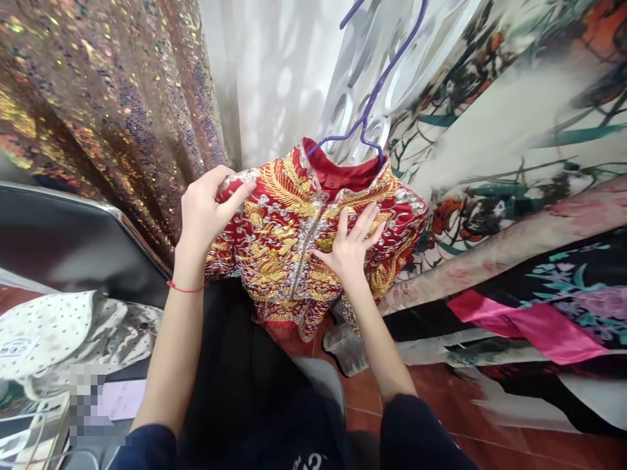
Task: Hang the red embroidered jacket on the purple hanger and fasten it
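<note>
**Inspector:** Your red embroidered jacket hangs on a purple wire hanger, between the sequined curtain and the floral printed fabrics. It looks heavy with gold and silver thread.

**Operator:** Any risks?

**Inspector:** In my judgement, yes. Your left hand pinches the shoulder, fingers closed on it; a tug could slip the jacket off the hanger. Your right hand lies flat, fingers spread, holding nothing; nails could snag the raised embroidery.
</note>
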Action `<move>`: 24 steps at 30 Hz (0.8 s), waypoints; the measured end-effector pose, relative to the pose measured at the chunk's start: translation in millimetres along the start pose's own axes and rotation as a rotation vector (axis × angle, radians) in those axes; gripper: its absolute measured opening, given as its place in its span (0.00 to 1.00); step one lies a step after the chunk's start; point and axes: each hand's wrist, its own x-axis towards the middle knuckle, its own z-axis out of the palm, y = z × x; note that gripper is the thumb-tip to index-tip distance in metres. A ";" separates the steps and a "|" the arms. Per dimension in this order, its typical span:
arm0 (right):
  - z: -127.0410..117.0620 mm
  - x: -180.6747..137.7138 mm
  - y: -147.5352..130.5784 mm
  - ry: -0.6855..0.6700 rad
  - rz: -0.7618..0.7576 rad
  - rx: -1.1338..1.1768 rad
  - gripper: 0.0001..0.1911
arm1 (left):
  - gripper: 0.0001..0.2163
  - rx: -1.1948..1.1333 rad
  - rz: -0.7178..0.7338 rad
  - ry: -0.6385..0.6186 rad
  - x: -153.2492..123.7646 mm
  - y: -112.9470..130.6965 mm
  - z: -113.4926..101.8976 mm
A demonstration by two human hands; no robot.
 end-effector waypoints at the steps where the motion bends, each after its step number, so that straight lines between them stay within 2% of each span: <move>1: -3.8 -3.0 2.3 0.031 -0.019 0.015 0.55 | 0.13 -0.023 0.014 0.008 0.9 -4.6 3.1; 4: -23.2 -2.5 17.8 0.249 -0.045 0.099 0.44 | 0.19 -0.020 0.059 0.024 4.8 -11.6 7.4; 7: -48.4 16.1 40.2 0.467 0.052 0.129 0.32 | 0.20 0.025 0.095 -0.013 14.3 -1.5 8.1; 8: -55.6 25.1 46.1 0.468 0.096 0.134 0.30 | 0.20 0.031 0.118 -0.032 18.8 5.5 9.3; 10: -64.9 42.6 52.5 0.386 0.144 0.163 0.26 | 0.22 0.030 0.180 -0.066 28.3 21.8 15.9; 12: -66.3 54.6 51.1 0.306 0.175 0.182 0.26 | 0.24 0.020 0.230 -0.083 35.7 36.0 28.8; 14: -61.8 58.2 45.0 0.312 0.216 0.173 0.28 | 0.26 0.005 0.240 -0.077 38.7 43.4 45.6; 18: -47.3 51.1 35.0 0.414 0.272 0.151 0.28 | 0.23 -0.017 0.176 0.015 34.7 38.5 71.1; 24: -41.5 50.0 31.9 0.375 0.278 0.230 0.26 | 0.18 -0.026 0.151 0.036 29.7 31.0 69.7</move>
